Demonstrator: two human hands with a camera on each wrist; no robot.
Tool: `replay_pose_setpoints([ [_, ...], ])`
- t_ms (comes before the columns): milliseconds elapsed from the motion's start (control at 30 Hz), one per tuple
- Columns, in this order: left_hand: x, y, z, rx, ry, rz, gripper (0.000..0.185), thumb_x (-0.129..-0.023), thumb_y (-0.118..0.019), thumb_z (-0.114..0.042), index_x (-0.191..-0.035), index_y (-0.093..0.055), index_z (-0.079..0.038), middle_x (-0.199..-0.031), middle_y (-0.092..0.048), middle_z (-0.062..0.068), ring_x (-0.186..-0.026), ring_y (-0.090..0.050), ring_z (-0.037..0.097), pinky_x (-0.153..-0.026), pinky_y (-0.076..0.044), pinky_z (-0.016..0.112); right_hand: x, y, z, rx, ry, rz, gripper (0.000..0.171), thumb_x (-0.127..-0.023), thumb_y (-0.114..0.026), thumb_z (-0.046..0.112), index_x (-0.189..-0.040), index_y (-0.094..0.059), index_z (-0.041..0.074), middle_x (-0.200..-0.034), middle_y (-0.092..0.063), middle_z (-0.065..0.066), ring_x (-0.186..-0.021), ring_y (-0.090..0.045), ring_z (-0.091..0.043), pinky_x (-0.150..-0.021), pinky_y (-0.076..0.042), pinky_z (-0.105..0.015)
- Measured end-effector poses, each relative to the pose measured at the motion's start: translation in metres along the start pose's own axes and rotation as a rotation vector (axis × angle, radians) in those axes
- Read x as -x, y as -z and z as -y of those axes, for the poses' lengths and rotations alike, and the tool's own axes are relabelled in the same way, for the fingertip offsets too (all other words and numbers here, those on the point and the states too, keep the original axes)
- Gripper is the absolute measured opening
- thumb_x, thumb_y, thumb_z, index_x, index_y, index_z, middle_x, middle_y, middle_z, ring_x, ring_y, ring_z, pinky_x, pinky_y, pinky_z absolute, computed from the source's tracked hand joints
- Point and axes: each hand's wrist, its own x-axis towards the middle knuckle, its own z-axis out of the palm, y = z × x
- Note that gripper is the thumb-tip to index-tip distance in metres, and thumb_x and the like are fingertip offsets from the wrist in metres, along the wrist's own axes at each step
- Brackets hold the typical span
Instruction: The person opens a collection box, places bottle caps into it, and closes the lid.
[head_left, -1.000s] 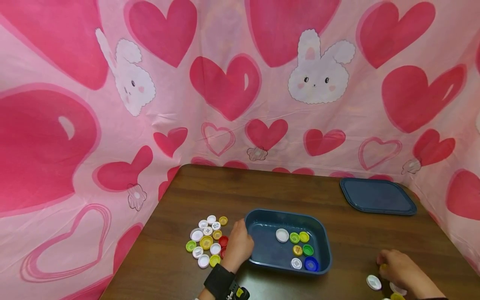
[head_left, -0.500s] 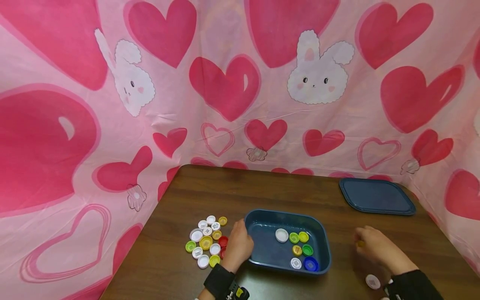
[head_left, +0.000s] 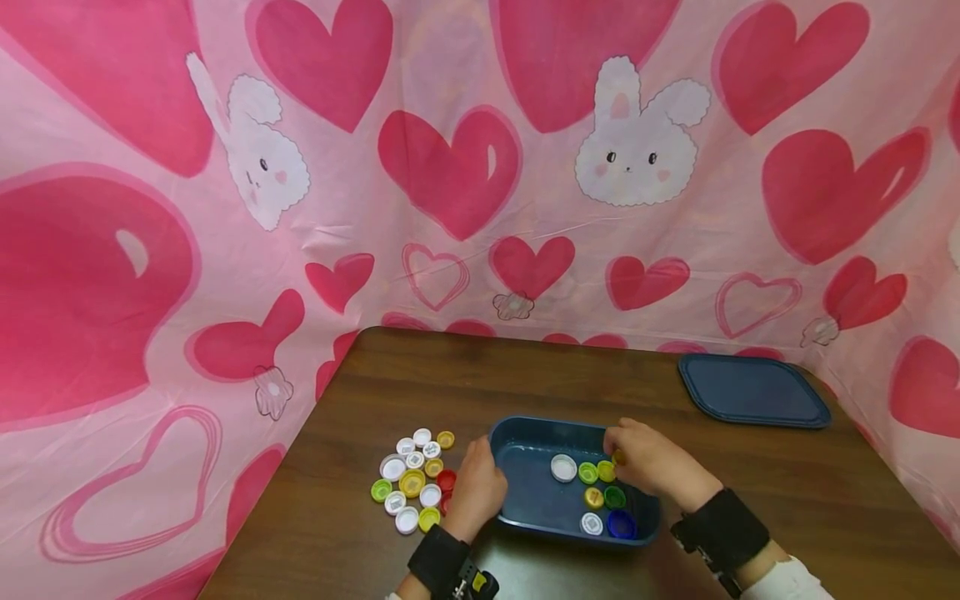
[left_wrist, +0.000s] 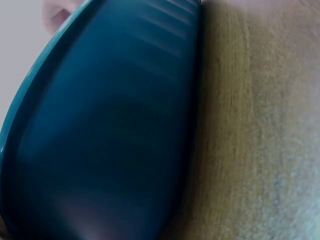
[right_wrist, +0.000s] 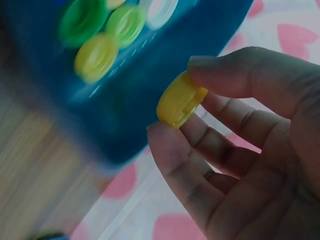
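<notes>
My left hand (head_left: 478, 487) grips the left end of the dark blue plastic container (head_left: 540, 528), whose side wall fills much of the left wrist view. My right hand (head_left: 651, 460) is over the container's back right corner. Between thumb and fingertips it pinches a yellow bottle cap (right_wrist: 181, 100), tilted above the container floor in the right wrist view. Several caps lie spread inside: a white cap (head_left: 564, 468), light green (head_left: 588, 472), yellow (head_left: 605, 472), gold (head_left: 594, 498), green (head_left: 614, 497), and a blue cap (head_left: 622, 524) at the front.
Left of the container, a cluster of loose white, yellow, green and red caps (head_left: 412, 483) lies on the brown wooden table (head_left: 600, 367). A flat dark blue lid (head_left: 753, 390) rests at the back right. Pink heart-print cloth (head_left: 450, 275) hangs behind.
My right hand has moved left and away from me, carrying the yellow cap from the table's right side to over the container. My left hand has stayed at the container's left end.
</notes>
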Motion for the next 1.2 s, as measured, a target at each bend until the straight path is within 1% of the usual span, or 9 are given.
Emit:
replay_pose_setpoints([
  [167,0.0,0.001,-0.001,0.005,0.019,0.011,0.046,-0.089,-0.061,0.008,-0.134,-0.049,0.012,-0.126,-0.055,0.026,-0.114,-0.057,0.04,-0.102,-0.048,0.057,-0.013,-0.009,0.025,-0.017,0.059,0.082,0.018,-0.083,-0.077,0.0,-0.096,-0.067,0.006,-0.091,-0.054,-0.002,-0.08,-0.052,-0.017,-0.074,-0.054,-0.039],
  [300,-0.001,0.001,-0.002,0.004,0.035,0.012,0.046,-0.089,-0.062,0.008,-0.134,-0.049,0.011,-0.125,-0.056,0.025,-0.114,-0.057,0.04,-0.101,-0.049,0.057,-0.02,-0.019,0.039,-0.006,0.099,0.102,0.017,-0.082,-0.078,0.001,-0.094,-0.067,0.007,-0.088,-0.053,0.0,-0.077,-0.051,-0.017,-0.073,-0.054,-0.037],
  [433,0.0,0.0,-0.001,0.003,0.024,0.002,0.046,-0.089,-0.062,0.008,-0.133,-0.049,0.011,-0.123,-0.056,0.025,-0.111,-0.058,0.039,-0.1,-0.05,0.056,-0.023,-0.027,0.045,0.032,0.136,0.097,0.015,-0.082,-0.078,0.002,-0.091,-0.069,0.01,-0.085,-0.052,0.002,-0.075,-0.051,-0.015,-0.071,-0.053,-0.033],
  [633,0.0,-0.001,0.001,0.005,0.004,-0.003,0.044,-0.089,-0.062,0.008,-0.131,-0.05,0.012,-0.121,-0.057,0.025,-0.109,-0.059,0.039,-0.099,-0.05,0.057,-0.023,-0.031,0.049,0.043,0.15,0.107,0.014,-0.082,-0.078,0.002,-0.09,-0.069,0.01,-0.084,-0.051,0.002,-0.074,-0.05,-0.013,-0.068,-0.051,-0.03],
  [700,0.0,-0.001,0.001,0.0,-0.007,-0.013,0.043,-0.088,-0.061,0.008,-0.13,-0.051,0.012,-0.12,-0.057,0.025,-0.108,-0.059,0.039,-0.098,-0.051,0.057,-0.023,-0.03,0.05,0.043,0.142,0.107,0.016,-0.081,-0.079,0.004,-0.092,-0.07,0.009,-0.085,-0.053,0.002,-0.074,-0.051,-0.013,-0.068,-0.052,-0.031],
  [800,-0.001,-0.001,0.0,-0.013,-0.021,-0.022,0.043,-0.088,-0.061,0.007,-0.13,-0.051,0.012,-0.119,-0.057,0.025,-0.108,-0.059,0.039,-0.098,-0.051,0.056,-0.021,-0.028,0.051,0.044,0.105,0.104,0.022,-0.079,-0.081,0.005,-0.098,-0.071,0.009,-0.088,-0.056,0.001,-0.078,-0.053,-0.013,-0.072,-0.053,-0.035],
  [900,0.0,-0.001,-0.001,-0.015,-0.013,-0.021,0.044,-0.088,-0.061,0.007,-0.13,-0.051,0.012,-0.119,-0.057,0.025,-0.108,-0.059,0.039,-0.099,-0.05,0.056,-0.019,-0.026,0.051,0.046,0.065,0.105,0.026,-0.078,-0.082,0.006,-0.102,-0.071,0.01,-0.092,-0.059,0.0,-0.082,-0.055,-0.014,-0.078,-0.054,-0.039],
  [1033,0.0,0.0,-0.002,-0.006,0.009,-0.01,0.045,-0.088,-0.061,0.008,-0.131,-0.05,0.012,-0.121,-0.057,0.025,-0.108,-0.059,0.039,-0.099,-0.05,0.057,-0.017,-0.021,0.049,0.049,0.044,0.112,0.025,-0.081,-0.082,0.009,-0.103,-0.07,0.01,-0.094,-0.06,-0.001,-0.085,-0.057,-0.015,-0.082,-0.054,-0.041],
  [1200,0.001,-0.001,-0.003,-0.012,0.003,-0.018,0.046,-0.087,-0.061,0.008,-0.131,-0.05,0.013,-0.121,-0.057,0.026,-0.108,-0.059,0.04,-0.099,-0.05,0.057,-0.01,-0.005,0.04,-0.011,0.038,0.11,0.023,-0.086,-0.079,0.011,-0.106,-0.069,0.009,-0.1,-0.061,-0.005,-0.088,-0.058,-0.018,-0.082,-0.054,-0.044],
])
